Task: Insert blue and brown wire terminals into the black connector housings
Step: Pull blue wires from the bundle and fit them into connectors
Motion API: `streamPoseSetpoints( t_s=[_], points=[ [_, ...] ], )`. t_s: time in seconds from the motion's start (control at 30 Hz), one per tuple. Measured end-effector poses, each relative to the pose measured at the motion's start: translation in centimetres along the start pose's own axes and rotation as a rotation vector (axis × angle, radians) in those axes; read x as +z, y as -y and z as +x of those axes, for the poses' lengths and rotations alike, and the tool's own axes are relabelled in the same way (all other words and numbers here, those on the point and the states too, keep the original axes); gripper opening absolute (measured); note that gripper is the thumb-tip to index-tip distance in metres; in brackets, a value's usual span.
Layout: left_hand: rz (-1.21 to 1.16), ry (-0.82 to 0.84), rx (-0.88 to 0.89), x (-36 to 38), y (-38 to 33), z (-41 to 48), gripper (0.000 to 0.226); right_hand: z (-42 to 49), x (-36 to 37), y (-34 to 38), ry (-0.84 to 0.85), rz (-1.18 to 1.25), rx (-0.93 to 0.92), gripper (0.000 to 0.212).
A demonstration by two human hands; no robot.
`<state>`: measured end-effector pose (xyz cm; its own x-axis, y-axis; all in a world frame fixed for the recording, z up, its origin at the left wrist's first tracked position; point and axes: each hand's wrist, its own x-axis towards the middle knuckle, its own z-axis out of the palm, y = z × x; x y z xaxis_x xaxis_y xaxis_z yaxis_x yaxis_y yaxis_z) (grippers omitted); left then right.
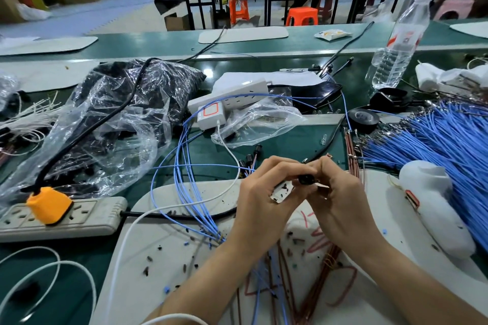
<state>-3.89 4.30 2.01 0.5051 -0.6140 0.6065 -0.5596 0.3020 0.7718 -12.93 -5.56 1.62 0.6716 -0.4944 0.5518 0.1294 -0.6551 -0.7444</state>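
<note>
Both hands meet above the white mat (pixel 169 240). My left hand (pixel 264 192) and my right hand (pixel 335 192) pinch a small black connector housing (pixel 306 179) between their fingertips. The left thumb wears white tape with dark specks. A bunch of blue wires (pixel 182 187) loops from the left and gathers under my left wrist. Brown wires (pixel 317 285) lie on the mat below my hands. A few more black housings (pixel 249 158) sit just behind my left hand. Whether a terminal is in the held housing is hidden by my fingers.
A big fan of blue wires (pixel 443 140) covers the right. Nearby are a white bottle-shaped tool (pixel 433 200), a black tape roll (pixel 363 119), a water bottle (pixel 398 45), a power strip with an orange plug (pixel 50 206), a plastic bag of black parts (pixel 118 119) and white chargers (pixel 232 99).
</note>
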Motion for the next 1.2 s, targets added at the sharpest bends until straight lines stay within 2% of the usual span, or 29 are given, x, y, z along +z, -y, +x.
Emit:
streamPoseSetpoints(
  t_s=[0.1, 0.27, 0.43, 0.57, 0.77, 0.93, 1.03, 1.13, 1.2],
  points=[
    [-0.001, 0.002, 0.003, 0.06, 0.04, -0.02, 0.02, 0.0, -0.16, -0.14, 0.005, -0.033, -0.028, 0.013],
    [-0.009, 0.006, -0.004, 0.11, 0.13, -0.07, 0.019, 0.12, -0.27, -0.38, 0.021, -0.053, -0.047, 0.006],
    [-0.001, 0.007, 0.015, 0.14, 0.12, -0.06, 0.019, 0.16, -0.1, -0.71, 0.037, -0.051, -0.037, 0.017],
    [0.016, 0.011, 0.028, 0.14, 0.05, -0.13, 0.018, 0.1, -0.07, -0.8, 0.038, -0.044, -0.065, 0.012],
    [0.051, 0.003, 0.075, 0.18, -0.18, -0.2, 0.016, 0.18, 0.01, -0.6, 0.028, -0.083, -0.081, 0.025],
    [0.091, 0.014, 0.101, 0.18, -0.43, -0.19, 0.015, 0.16, 0.11, -0.52, 0.02, -0.086, -0.089, 0.018],
    [0.124, 0.032, 0.143, 0.3, -0.66, -0.31, 0.017, 0.1, 0.38, -0.56, 0.014, -0.063, -0.036, 0.025],
    [0.131, 0.025, 0.148, 0.32, -0.61, -0.3, 0.017, 0.11, 0.36, -0.55, 0.022, -0.033, -0.023, 0.017],
    [0.123, 0.017, 0.132, 0.26, -0.45, -0.21, 0.017, 0.19, 0.43, -0.61, 0.025, -0.047, -0.032, 0.023]
  ],
)
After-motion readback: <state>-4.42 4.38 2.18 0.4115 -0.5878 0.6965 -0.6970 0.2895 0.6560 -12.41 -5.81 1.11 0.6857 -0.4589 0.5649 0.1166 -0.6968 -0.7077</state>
